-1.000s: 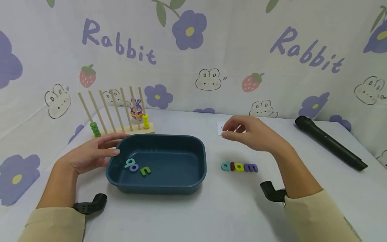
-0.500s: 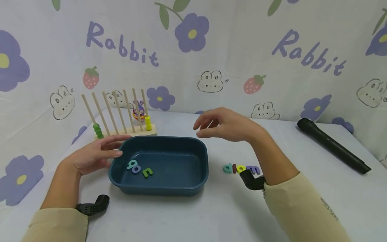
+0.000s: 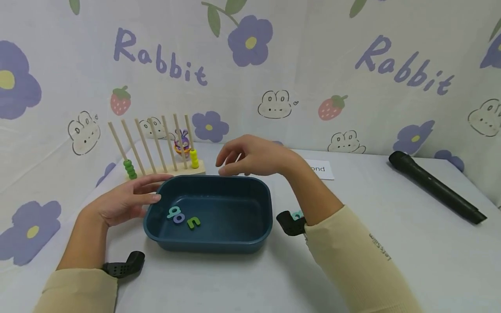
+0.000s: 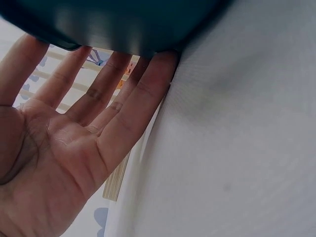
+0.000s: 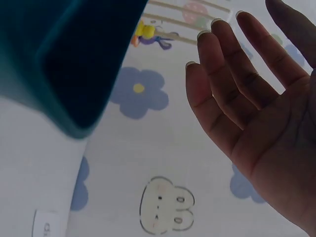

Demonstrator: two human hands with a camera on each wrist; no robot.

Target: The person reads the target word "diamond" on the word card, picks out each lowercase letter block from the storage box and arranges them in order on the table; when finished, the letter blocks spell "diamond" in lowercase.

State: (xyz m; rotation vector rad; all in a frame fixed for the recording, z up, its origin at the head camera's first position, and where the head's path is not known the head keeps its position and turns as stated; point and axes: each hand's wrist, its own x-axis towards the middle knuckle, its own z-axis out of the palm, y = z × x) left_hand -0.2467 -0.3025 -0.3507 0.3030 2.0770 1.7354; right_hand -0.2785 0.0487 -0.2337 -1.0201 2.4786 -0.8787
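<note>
Three teal, purple and green letters [image 3: 183, 218] are lying inside the dark-blue rectangular plastic basin [image 3: 231, 217]; our left grip [image 3: 126, 201], fingers extended, is touching its side; our loosely curved, empty right grip [image 3: 254, 156] is hovering, perhaps beyond its far rim.

Right hand [image 5: 259, 118] with fingers loosely extended, apart from the teal tray [image 5: 19, 59] at upper left, white card [image 5: 47, 226] at lower left, pale rods [image 5: 178, 38] at top, flower-printed cloth [image 5: 118, 173] behind.
</note>
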